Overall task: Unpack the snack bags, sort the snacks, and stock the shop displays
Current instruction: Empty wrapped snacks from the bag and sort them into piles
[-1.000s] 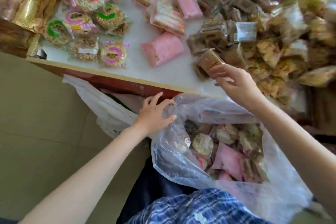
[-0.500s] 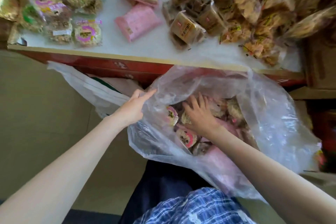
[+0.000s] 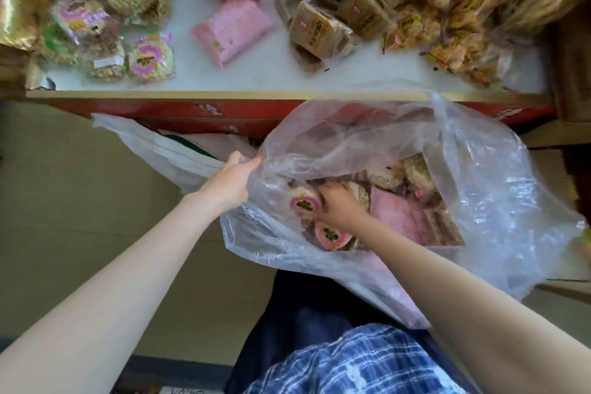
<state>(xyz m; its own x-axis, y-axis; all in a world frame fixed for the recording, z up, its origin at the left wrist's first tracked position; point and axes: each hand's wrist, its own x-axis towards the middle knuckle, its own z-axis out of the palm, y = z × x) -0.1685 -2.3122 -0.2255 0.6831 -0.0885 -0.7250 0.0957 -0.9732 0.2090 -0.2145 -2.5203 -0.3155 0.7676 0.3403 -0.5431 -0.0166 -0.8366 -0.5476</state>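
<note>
Risk entry, unpacking stage: clear bag (image 3: 479,189) hangs open below the table (image 3: 256,80) edge, still well stocked with snacks (image 3: 399,214). Left hand (image 3: 228,182) pinches the bag rim and holds the mouth up; if that pinch slips on the thin film, the mouth sags and the packets likely spill toward the floor (image 3: 64,201). Right hand (image 3: 339,205) is down inside the bag among the packets, fingers curled at a round pink-labelled cake (image 3: 305,204); motion blur hides the fingertips, so whether it is actually gripped cannot be told. A partial hold probably drops the cake back, or drags a neighbour (image 3: 331,235) out with it. Film looks flimsy: a hard tug against the load may tear the rim. Sorted stock lies on the table in groups, round cakes (image 3: 150,59) at left, pink packs (image 3: 233,29) in the middle, brown squares (image 3: 319,29) and a loose heap at right. Front packets sit near the edge, so a careless set-down may nudge one off or mix the groups. White bag (image 3: 153,150) lies beside the left hand, under the table edge.
</note>
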